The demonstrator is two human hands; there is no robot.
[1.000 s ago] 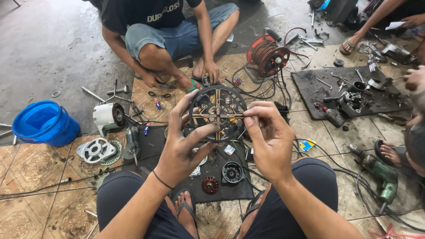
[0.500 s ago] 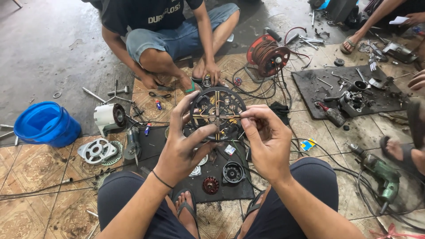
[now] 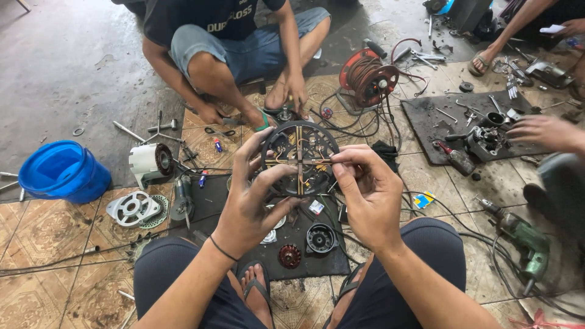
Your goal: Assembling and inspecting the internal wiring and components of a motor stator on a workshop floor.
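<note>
On a worn patterned tile floor strewn with tools, I see my left hand spread and cupping the round black winding frame held up over the dark mat, while my right hand pinches its copper cross-wire.

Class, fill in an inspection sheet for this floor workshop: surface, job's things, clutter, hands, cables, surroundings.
Surface: patterned tile floor, black mat under parts.
Job's things: round wound stator ring, held up.
Clutter: blue bucket, white motor housing, green drill.
Hands: left hand grips the ring's rim; right hand pinches at its crossbar.
Cables: red cable reel, black leads across tiles.
Surroundings: seated person opposite; another's hand at right.
</note>
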